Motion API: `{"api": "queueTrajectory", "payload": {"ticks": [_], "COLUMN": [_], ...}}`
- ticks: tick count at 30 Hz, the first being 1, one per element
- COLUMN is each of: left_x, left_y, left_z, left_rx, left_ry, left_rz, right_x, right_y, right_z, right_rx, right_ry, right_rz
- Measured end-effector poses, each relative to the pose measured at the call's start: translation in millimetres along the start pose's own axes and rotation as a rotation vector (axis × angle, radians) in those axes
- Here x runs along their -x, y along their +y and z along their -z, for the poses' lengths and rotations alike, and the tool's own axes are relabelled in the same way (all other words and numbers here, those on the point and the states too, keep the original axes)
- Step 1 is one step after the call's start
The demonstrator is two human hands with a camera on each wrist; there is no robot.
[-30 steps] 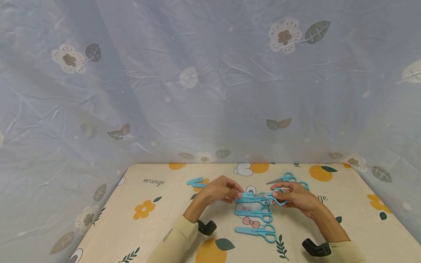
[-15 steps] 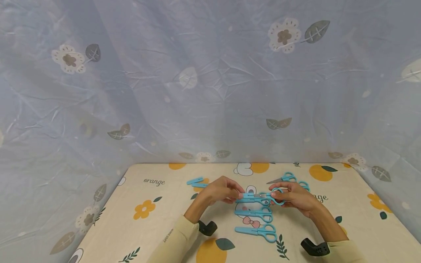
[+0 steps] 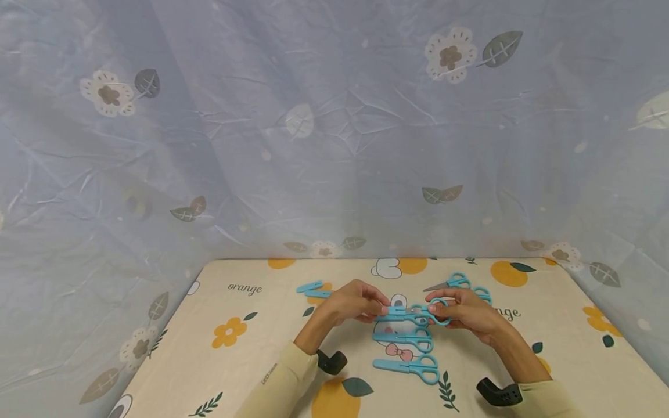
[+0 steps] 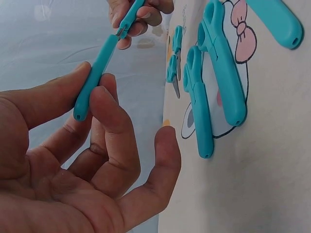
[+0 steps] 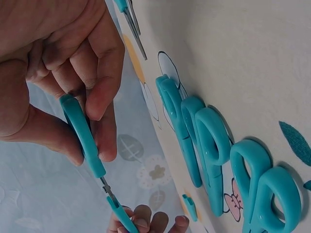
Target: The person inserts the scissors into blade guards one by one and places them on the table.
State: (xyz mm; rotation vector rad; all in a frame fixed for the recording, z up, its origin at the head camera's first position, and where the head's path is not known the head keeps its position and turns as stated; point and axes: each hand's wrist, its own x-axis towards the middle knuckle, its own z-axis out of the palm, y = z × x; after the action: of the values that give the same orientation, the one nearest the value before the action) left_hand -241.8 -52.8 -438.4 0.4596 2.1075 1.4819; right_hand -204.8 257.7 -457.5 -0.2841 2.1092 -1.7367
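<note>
My left hand (image 3: 352, 303) pinches a light-blue scissors cover (image 4: 99, 70) between thumb and fingers, above the table. Across from it, my right hand (image 3: 470, 313) holds a pair of scissors (image 5: 83, 131) by its blue handles. Most of the blades are inside the cover; only a short strip of metal shows between cover and handles in both wrist views. Beneath the hands, three covered scissors lie in a column: the far pair (image 3: 399, 318), the middle pair (image 3: 402, 338) and the near pair (image 3: 409, 367), handles to the right.
Two bare-bladed scissors lie behind my right hand, one farther back (image 3: 457, 281) and one partly hidden by the hand (image 3: 484, 294). Loose blue covers (image 3: 310, 287) lie beyond my left hand. A patterned cloth (image 3: 261, 331) covers the table, and a grey-blue curtain (image 3: 334, 191) hangs behind it.
The scissors in my right hand have moved slightly left, deeper into the cover, so less blade shows. My left hand has kept its pinch and barely shifted.
</note>
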Motion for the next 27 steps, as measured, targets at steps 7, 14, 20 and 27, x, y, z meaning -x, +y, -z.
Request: {"api": "queueTrajectory", "payload": {"ticks": [7, 14, 20, 27], "left_x": [0.2, 0.1, 0.6, 0.3], "left_y": [-0.2, 1.0, 0.8, -0.2], "left_z": [-1.1, -0.8, -1.2, -2.0], "left_rx": [0.014, 0.005, 0.005, 0.019], "left_ry": [0.001, 0.008, 0.006, 0.0], "left_rz": [0.007, 0.004, 0.003, -0.016], "right_x": [-3.1, -5.6, -8.4, -9.2], "right_y": [2.0, 1.9, 2.3, 0.1], "right_z": [-2.3, -3.8, -7.5, -9.8], "right_rx": [0.008, 0.015, 0.023, 0.038], "right_ry": [0.008, 0.016, 0.021, 0.016], "right_rz": [-0.015, -0.013, -0.012, -0.004]}}
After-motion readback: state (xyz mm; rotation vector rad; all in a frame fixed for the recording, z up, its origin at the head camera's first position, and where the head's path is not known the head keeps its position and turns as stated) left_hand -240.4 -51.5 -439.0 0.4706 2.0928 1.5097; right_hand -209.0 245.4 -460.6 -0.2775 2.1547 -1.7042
